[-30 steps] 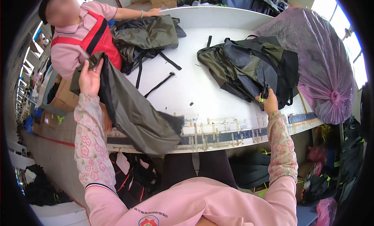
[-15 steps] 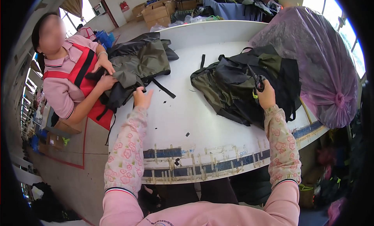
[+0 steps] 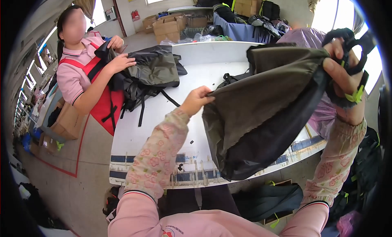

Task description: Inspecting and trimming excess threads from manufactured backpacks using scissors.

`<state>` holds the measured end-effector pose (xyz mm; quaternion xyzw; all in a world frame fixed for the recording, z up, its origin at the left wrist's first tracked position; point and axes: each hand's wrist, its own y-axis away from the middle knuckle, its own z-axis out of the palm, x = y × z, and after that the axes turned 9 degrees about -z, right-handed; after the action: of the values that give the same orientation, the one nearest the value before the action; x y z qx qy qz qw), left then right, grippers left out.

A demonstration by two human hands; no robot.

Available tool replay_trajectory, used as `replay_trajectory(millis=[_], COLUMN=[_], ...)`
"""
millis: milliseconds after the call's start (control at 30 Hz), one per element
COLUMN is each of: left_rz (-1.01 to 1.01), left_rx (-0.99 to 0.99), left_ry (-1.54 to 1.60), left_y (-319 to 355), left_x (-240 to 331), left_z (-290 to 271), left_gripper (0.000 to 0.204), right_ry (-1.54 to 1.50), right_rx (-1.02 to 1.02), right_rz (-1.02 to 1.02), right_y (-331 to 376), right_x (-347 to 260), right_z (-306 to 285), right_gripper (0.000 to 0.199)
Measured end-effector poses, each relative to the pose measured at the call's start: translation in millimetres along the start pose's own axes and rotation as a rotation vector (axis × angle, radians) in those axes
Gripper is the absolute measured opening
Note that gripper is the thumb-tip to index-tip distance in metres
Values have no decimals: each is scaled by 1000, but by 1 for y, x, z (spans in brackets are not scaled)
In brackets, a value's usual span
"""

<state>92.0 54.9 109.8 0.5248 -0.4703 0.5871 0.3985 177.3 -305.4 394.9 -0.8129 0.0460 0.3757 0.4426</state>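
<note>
Head view: a green-and-black bag (image 3: 261,100) is held up over the white table (image 3: 139,141) at one o'clock. The left hand (image 3: 196,101), at twelve, pinches its edge; the right hand (image 3: 345,75), at two, grips its corner. At ten, a co-worker (image 3: 75,79) handles another bag (image 3: 157,65).

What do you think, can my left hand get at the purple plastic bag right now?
Probably not easily: your left hand is pinching the olive-and-black fabric, which spreads across the way to the purple plastic bag on the right.
</note>
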Motion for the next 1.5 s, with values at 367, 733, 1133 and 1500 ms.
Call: replay_trajectory(millis=[367,733,1133,1500], left_rz=[-409,-145,-92,-514], left_rx=[-344,194,371,152], left_ry=[-531,-988,-693,96], left_y=[222,314,363,332], left_x=[138,-35,-75,-48], left_z=[-49,-36,-44,-19], left_gripper=[10,40,25,19], right_ry=[-78,-5,70,283], right_rx=[-405,-468,-523,-656], right_rz=[544,556,486,388], right_y=[326,301,310,252], right_x=[86,168,237,192], right_z=[53,183,216,176], right_gripper=[34,26,25,42])
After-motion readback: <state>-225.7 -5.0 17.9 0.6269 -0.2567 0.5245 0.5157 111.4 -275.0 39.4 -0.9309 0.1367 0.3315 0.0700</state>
